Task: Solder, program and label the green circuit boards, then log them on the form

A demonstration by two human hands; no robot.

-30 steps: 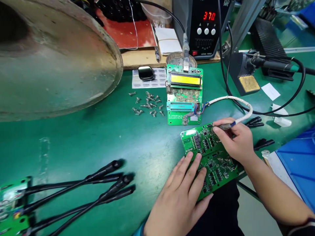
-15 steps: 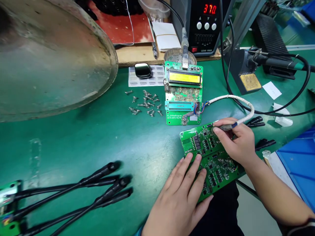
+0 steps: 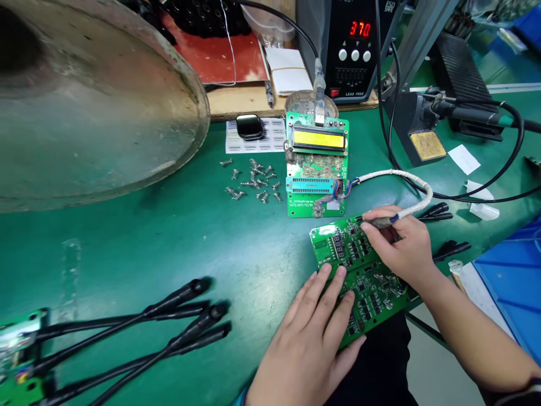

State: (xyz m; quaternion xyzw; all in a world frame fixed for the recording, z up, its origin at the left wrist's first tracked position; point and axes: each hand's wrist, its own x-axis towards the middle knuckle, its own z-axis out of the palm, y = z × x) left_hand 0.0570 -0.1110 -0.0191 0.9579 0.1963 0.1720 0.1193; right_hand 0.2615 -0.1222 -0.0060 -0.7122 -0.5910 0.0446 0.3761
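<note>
A green circuit board (image 3: pixel 338 243) lies at the near edge of the green bench. My left hand (image 3: pixel 310 332) rests flat on its near left part, fingers stretched out. My right hand (image 3: pixel 403 248) pinches a probe (image 3: pixel 382 219) on a white wrapped cable (image 3: pixel 416 186) and presses its tip against the board's far edge. The cable runs back to a programmer board (image 3: pixel 316 169) with a lit yellow display, standing just behind the circuit board.
Several small springs (image 3: pixel 253 183) lie left of the programmer. A soldering station (image 3: pixel 355 45) reads 370 at the back, with an iron holder (image 3: pixel 426 135) to its right. Black cables (image 3: pixel 160 327) cross the near left. A large metal dish (image 3: pixel 93 101) fills the far left. Blue bin (image 3: pixel 515 282) at right.
Hardly anything differs. My right hand has shifted the probe slightly left along the board's far edge. My left hand has stayed flat on the board.
</note>
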